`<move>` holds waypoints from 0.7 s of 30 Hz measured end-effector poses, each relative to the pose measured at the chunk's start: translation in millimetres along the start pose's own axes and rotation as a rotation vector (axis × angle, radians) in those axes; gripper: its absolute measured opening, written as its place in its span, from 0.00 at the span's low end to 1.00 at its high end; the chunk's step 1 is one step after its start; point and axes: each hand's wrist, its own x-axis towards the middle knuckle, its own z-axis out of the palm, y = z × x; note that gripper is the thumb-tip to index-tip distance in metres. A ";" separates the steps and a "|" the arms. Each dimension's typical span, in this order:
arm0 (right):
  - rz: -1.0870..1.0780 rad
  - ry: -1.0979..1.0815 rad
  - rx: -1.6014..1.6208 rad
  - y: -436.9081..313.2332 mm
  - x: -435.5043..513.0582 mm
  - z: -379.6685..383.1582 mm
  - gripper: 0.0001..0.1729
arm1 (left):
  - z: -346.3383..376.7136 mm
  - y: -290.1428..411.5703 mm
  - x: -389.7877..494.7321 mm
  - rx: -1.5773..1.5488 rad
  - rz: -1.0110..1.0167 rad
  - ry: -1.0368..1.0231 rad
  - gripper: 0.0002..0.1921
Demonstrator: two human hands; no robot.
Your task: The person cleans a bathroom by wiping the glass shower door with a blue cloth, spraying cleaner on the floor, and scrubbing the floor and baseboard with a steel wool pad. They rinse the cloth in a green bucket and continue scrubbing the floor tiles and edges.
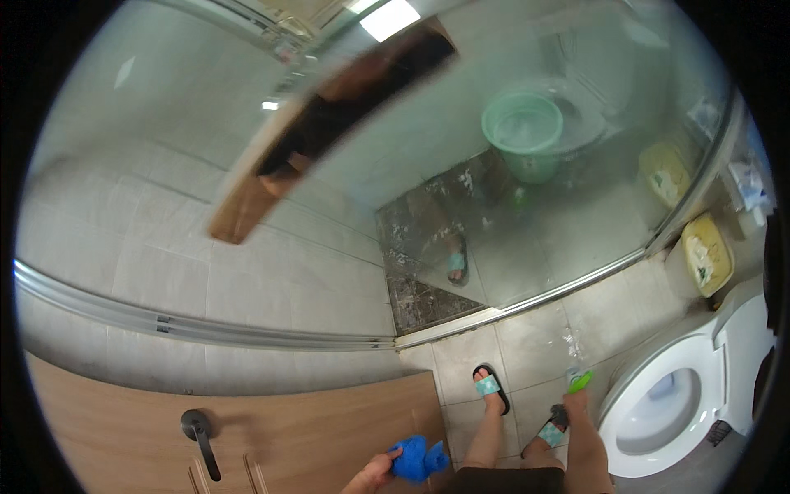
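My left hand [378, 470] grips a crumpled blue cloth [418, 458] beside the wooden door. Low in front of me, my right hand [575, 402] is closed around a bright green and clear item [579, 381]; its exact kind is too small to tell. A dark grey, rumpled thing [558, 415] shows beside that hand, over my slipper; whether the hand holds it is unclear. Wet, shiny streaks [572, 338] lie on the floor tiles just beyond the green item. Both of my feet wear slide slippers [487, 386] with pale teal straps.
A white toilet [642, 457] with its lid raised stands close on the right. Behind it is a yellowish waste bin [719, 259]. A reflective glass panel [432, 154] rises from a metal rail [574, 281]; a green bucket [534, 167] shows through it. The wooden door [308, 426] is at left.
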 end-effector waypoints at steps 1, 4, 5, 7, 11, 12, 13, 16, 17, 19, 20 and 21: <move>-0.048 0.045 -0.038 -8.0 -14.4 0.5 0.11 | 8.1 5.5 -4.9 -0.018 0.026 0.000 0.27; 0.013 -0.371 0.228 -48.6 -55.7 -12.8 0.13 | 31.7 24.0 -29.8 0.025 0.004 0.158 0.25; -0.067 -0.468 0.270 -69.0 -71.9 -19.2 0.13 | 36.4 32.0 -38.1 -0.045 0.040 0.121 0.23; 0.035 -0.660 0.565 -115.9 -104.7 -35.9 0.13 | 42.3 41.8 -54.8 -0.194 0.100 0.052 0.21; 0.389 -0.944 0.949 -210.2 -161.2 -83.3 0.16 | 41.4 81.9 -62.9 -0.573 -0.050 -0.132 0.16; 0.455 -0.956 0.984 -233.9 -171.2 -93.3 0.17 | 43.1 90.1 -62.5 -0.672 -0.056 -0.178 0.16; 0.496 -1.026 1.057 -257.7 -179.7 -101.7 0.18 | 46.0 105.4 -58.6 -0.714 -0.069 -0.144 0.16; 0.555 -1.076 1.202 -322.7 -201.5 -120.2 0.24 | 54.9 148.2 -48.4 -0.758 -0.046 -0.160 0.16; 0.551 -1.063 1.220 -343.1 -207.2 -125.0 0.25 | 58.2 164.4 -43.8 -0.758 -0.049 -0.217 0.16; 0.575 -0.990 1.247 -383.9 -218.2 -133.3 0.27 | 63.0 199.5 -36.5 -0.756 -0.079 -0.287 0.15; 0.573 -0.974 1.274 -404.0 -223.7 -136.9 0.28 | 65.1 213.6 -35.8 -0.741 -0.040 -0.288 0.15; 0.555 -1.008 1.299 -423.1 -228.8 -141.5 0.27 | 68.9 230.0 -34.6 -0.720 -0.024 -0.250 0.14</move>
